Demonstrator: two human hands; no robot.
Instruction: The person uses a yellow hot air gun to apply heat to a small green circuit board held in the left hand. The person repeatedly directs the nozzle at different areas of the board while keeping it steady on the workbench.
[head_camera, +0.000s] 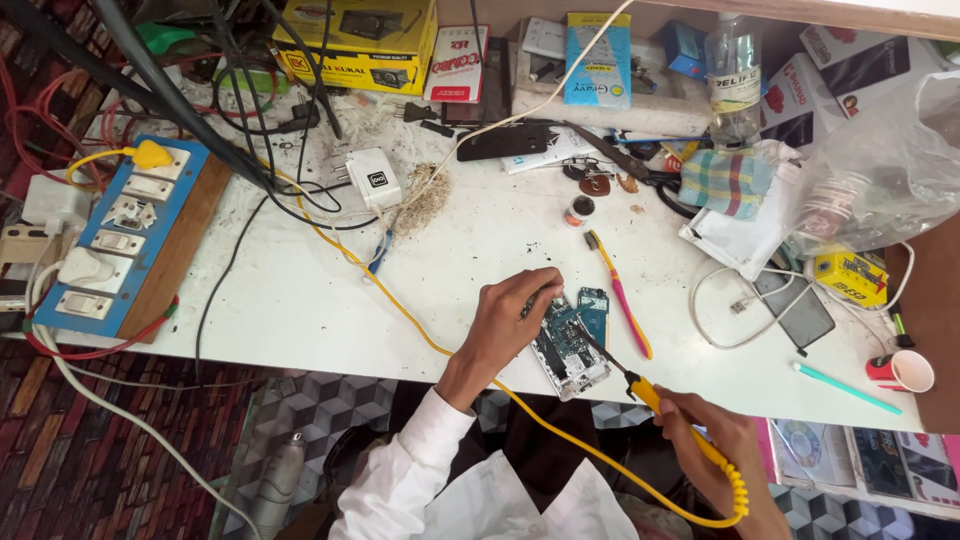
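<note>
left hand (505, 325): clamped on the opened phone (568, 345), bench (300, 300) centre, 6 o'clock edge
right hand (715, 440): closed round yellow soldering iron (655, 395), tip on the board
tip: brace wrist, brief touches only

Bare white table (300, 300) lay open left of the left hand (505, 325). The yellow cord (400, 310) crossed that stretch. The toothbrush (620, 295) lay just right of the opened phone (568, 350). Scissors (625, 165), checked cloth (730, 182) and plastic bag (880, 165) crowded the far right; a switchboard (125, 235) blocked the left edge.
</note>
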